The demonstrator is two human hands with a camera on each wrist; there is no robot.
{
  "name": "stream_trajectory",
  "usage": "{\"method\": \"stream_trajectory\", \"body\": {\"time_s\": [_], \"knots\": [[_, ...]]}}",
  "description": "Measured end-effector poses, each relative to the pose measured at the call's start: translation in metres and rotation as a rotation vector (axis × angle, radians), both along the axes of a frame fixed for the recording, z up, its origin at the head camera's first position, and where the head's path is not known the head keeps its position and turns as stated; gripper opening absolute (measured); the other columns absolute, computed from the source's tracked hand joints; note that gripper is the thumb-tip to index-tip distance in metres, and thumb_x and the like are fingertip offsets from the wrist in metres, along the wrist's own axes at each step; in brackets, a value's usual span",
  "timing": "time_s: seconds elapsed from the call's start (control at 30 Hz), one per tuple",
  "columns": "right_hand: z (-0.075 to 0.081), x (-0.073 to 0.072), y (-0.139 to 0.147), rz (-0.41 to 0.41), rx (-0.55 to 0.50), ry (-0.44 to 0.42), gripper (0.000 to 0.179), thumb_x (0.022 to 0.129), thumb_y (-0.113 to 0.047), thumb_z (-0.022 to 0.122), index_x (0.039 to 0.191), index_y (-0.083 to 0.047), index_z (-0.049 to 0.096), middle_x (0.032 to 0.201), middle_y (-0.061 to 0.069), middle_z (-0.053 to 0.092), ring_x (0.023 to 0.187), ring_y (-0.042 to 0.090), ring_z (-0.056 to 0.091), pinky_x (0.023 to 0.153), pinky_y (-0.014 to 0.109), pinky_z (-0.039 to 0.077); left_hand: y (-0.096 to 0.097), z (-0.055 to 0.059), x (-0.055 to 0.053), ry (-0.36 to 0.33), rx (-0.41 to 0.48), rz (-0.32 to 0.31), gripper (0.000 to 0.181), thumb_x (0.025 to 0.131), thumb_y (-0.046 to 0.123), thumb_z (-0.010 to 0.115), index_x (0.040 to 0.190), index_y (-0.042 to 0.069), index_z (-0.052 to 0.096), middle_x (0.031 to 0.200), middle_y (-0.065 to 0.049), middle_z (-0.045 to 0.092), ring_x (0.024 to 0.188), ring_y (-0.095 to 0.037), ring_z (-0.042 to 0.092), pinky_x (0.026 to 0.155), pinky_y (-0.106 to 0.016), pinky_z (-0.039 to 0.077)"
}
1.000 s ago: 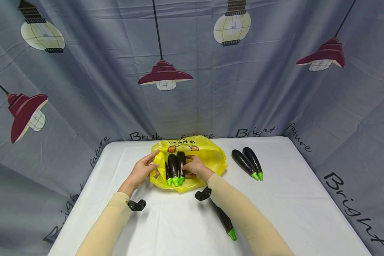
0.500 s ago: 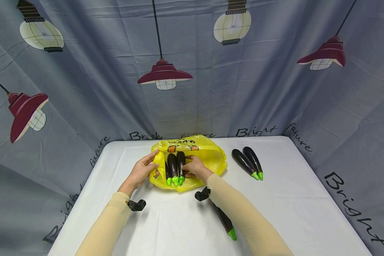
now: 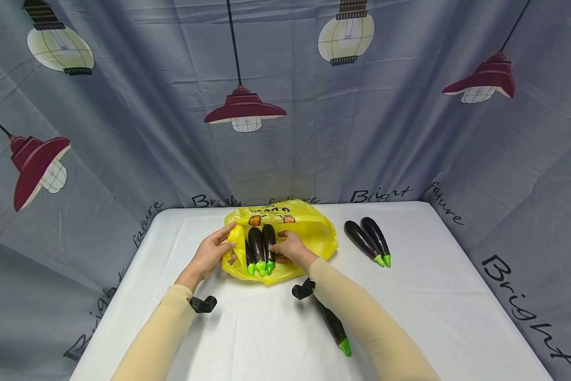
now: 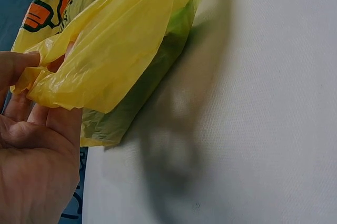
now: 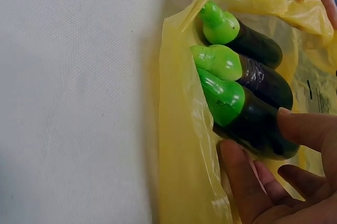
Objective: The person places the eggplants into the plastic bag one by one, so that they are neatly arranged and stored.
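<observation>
A yellow plastic bag (image 3: 320, 233) lies on its side with its mouth toward me. Inside it three dark eggplants with green caps lie side by side, the middle eggplant (image 3: 255, 243) among them. My left hand (image 3: 209, 258) pinches the bag's left rim between thumb and fingers; the thin plastic (image 4: 121, 50) stretches up from that grip in the left wrist view. Reaching into the mouth, my right hand (image 3: 292, 247) holds the rightmost eggplant (image 5: 258, 126), thumb on top and index finger along its near side. Other fingers of that hand stay off it.
Two more eggplants, a left one (image 3: 361, 242) and a right one (image 3: 375, 235), lie together right of the bag. Another eggplant (image 3: 334, 325) lies partly under my right forearm. The white table (image 3: 247, 338) backs onto a grey-blue curtain (image 3: 285, 159).
</observation>
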State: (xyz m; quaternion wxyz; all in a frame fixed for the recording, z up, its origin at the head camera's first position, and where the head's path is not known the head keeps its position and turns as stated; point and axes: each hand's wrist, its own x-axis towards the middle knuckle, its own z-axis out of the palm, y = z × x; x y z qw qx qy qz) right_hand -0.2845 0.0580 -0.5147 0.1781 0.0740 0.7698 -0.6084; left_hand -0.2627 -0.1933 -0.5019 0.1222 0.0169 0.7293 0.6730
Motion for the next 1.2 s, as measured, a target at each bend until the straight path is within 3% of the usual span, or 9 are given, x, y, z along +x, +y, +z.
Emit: {"method": "stream_trajectory", "body": {"time_s": [0.17, 0.37, 0.57, 0.87, 1.07, 1.2], "knots": [[0.006, 0.003, 0.007, 0.050, -0.010, 0.006, 0.070, 0.091, -0.004, 0.076, 0.151, 0.004, 0.041, 0.105, 0.018, 0.064, 0.087, 0.030, 0.064, 0.082, 0.042, 0.061, -0.001, 0.000, 0.000, -0.006, -0.009, 0.005, 0.064, 0.101, 0.006, 0.062, 0.158, 0.028, 0.043, 0.165, -0.013, 0.029, 0.087, -0.027, 0.067, 0.084, -0.042, 0.061], [0.017, 0.009, 0.016, 0.095, -0.046, 0.009, 0.068, 0.092, -0.002, 0.074, 0.151, 0.004, 0.041, 0.123, 0.024, 0.060, 0.105, 0.038, 0.065, 0.091, 0.048, 0.058, -0.001, 0.000, 0.000, -0.007, 0.005, 0.000, 0.064, 0.100, 0.006, 0.062, 0.158, 0.025, 0.043, 0.165, -0.015, 0.028, 0.086, -0.024, 0.066, 0.082, -0.039, 0.061], [0.026, 0.018, 0.027, 0.134, -0.034, 0.026, 0.064, 0.092, -0.001, 0.073, 0.150, 0.004, 0.045, 0.128, 0.025, 0.056, 0.112, 0.041, 0.063, 0.088, 0.045, 0.060, -0.002, -0.002, 0.000, -0.011, 0.003, 0.003, 0.064, 0.101, 0.006, 0.062, 0.158, 0.026, 0.042, 0.165, -0.014, 0.028, 0.086, -0.020, 0.066, 0.079, -0.034, 0.061], [0.042, 0.029, 0.040, 0.196, -0.036, 0.059, 0.063, 0.093, -0.001, 0.072, 0.149, 0.006, 0.045, 0.123, 0.022, 0.055, 0.114, 0.045, 0.061, 0.088, 0.047, 0.059, -0.002, -0.002, 0.000, -0.014, -0.004, 0.015, 0.063, 0.101, 0.007, 0.062, 0.157, 0.030, 0.044, 0.164, -0.010, 0.030, 0.089, -0.020, 0.067, 0.079, -0.035, 0.061], [0.052, 0.039, 0.048, 0.222, 0.001, 0.105, 0.061, 0.091, -0.006, 0.075, 0.146, 0.002, 0.050, 0.130, 0.025, 0.055, 0.106, 0.034, 0.064, 0.090, 0.049, 0.058, -0.001, -0.003, -0.001, -0.005, -0.008, 0.006, 0.064, 0.101, 0.007, 0.061, 0.158, 0.030, 0.043, 0.164, -0.011, 0.031, 0.084, -0.021, 0.066, 0.081, -0.037, 0.061], [0.054, 0.043, 0.056, 0.229, 0.057, 0.149, 0.058, 0.090, -0.008, 0.077, 0.143, 0.000, 0.055, 0.129, 0.024, 0.058, 0.102, 0.027, 0.065, 0.089, 0.047, 0.059, -0.001, -0.003, 0.001, -0.008, -0.004, 0.007, 0.064, 0.101, 0.007, 0.061, 0.158, 0.029, 0.042, 0.164, -0.011, 0.030, 0.096, -0.021, 0.066, 0.082, -0.037, 0.061]]}}
